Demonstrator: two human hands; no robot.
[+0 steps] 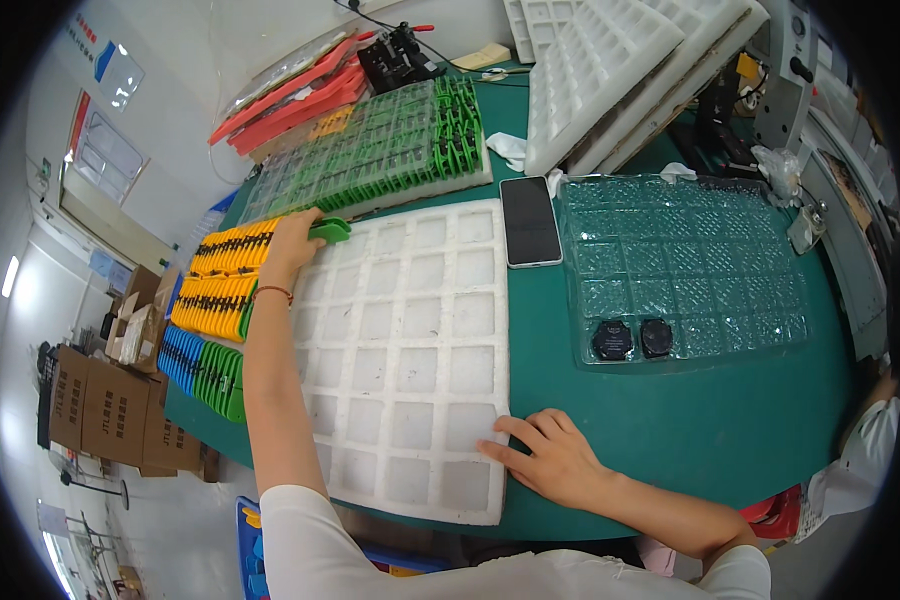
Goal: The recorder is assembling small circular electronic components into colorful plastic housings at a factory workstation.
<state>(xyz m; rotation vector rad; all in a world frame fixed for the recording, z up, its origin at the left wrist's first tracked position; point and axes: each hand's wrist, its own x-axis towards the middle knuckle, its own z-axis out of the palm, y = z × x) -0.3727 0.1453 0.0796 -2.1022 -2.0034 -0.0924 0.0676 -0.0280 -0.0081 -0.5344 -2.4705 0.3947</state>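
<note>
My left hand (295, 240) is closed around green plastic pieces (332, 230), whose ends stick out past the fingers over the far left corner of a white foam tray (378, 330). This tray, with rows of square pockets, lies in front of me. Beside that hand stand rows of yellow plastic pieces (232, 250) with black parts. Blue pieces (180, 352) and green pieces (220, 378) are lined up nearer to me. At the tray's near right edge, my right hand (550, 458) rests with its fingers apart, fingertips touching the rim.
A clear plastic blister tray (690, 255) with two black parts (613, 340) lies to the right. Next to the foam tray is a phone (530, 222). Behind stand a tray of green pieces (390, 150), red trays (300, 100) and leaning foam trays (610, 70). Cardboard boxes (105, 410) sit at left.
</note>
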